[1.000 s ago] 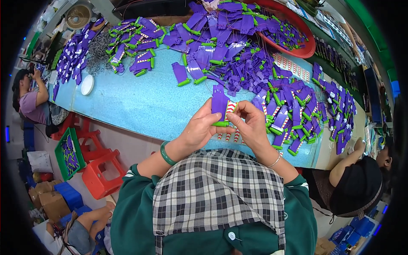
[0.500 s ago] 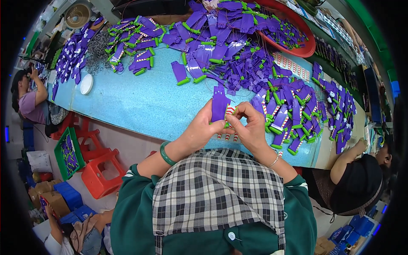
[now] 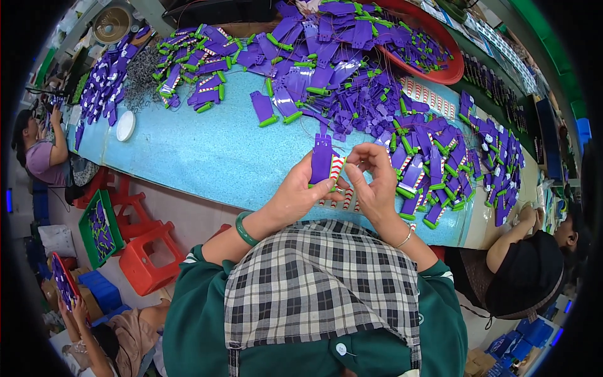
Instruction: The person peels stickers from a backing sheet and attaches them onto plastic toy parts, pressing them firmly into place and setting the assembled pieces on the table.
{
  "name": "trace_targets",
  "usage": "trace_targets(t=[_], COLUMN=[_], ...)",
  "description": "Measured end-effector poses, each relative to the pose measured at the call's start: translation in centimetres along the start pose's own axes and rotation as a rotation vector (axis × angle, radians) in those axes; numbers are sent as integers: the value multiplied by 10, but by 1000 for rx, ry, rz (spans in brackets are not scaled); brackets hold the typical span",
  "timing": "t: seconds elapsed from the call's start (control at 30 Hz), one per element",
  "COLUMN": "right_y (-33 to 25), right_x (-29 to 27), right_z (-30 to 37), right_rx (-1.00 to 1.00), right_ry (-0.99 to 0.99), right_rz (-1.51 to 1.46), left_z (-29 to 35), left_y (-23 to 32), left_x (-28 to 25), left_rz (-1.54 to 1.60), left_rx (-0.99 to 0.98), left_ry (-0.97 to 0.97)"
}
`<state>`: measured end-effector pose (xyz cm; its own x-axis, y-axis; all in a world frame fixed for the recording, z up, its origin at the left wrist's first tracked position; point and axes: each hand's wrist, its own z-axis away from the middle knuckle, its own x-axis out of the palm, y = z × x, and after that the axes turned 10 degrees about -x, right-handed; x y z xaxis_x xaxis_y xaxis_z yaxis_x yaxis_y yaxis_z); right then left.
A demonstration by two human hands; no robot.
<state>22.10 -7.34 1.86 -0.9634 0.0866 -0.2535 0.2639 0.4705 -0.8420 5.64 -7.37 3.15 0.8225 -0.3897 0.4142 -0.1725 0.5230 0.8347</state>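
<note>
My left hand (image 3: 290, 191) grips a flat purple plastic piece (image 3: 321, 158) between thumb and fingers, over the table's near edge. A red-and-white striped sticker (image 3: 337, 168) lies along the piece's right side, and a bit of green shows at its lower end. My right hand (image 3: 377, 185) is just right of the sticker, thumb and fingers apart and curved, with nothing visible between them. Below the hands, more striped stickers (image 3: 347, 200) lie in a row, partly covered by fingers and the apron.
Purple-and-green pieces (image 3: 433, 163) are heaped at right and in a far pile (image 3: 326, 63). A red basin (image 3: 455, 70) tilts at the back, near a sticker sheet (image 3: 430, 97). A white lid (image 3: 126, 125) lies left. Red stools (image 3: 151, 257) and co-workers are around the blue table (image 3: 201, 147).
My right thumb and fingers have come off the striped sticker and opened, so more of it shows along the purple piece. At lower left, a co-worker now holds up a red tray.
</note>
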Motion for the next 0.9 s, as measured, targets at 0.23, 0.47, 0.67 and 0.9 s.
trace_targets(t=[0.23, 0.47, 0.67, 0.9], right_y=[-4, -6, -6, -4], right_x=[3, 0, 1, -1], right_z=[-9, -9, -12, -9], right_rx=[-179, -751, -400, -340], right_ry=[-141, -125, -49, -76], right_rz=[194, 413, 215, 197], left_z=[-1, -5, -1, 0], left_y=[-4, -22, -7, -7], left_x=[-2, -10, -3, -5], left_rz=[53, 31, -15, -93], left_rx=[71, 98, 95, 127], left_ry=[12, 16, -23, -51])
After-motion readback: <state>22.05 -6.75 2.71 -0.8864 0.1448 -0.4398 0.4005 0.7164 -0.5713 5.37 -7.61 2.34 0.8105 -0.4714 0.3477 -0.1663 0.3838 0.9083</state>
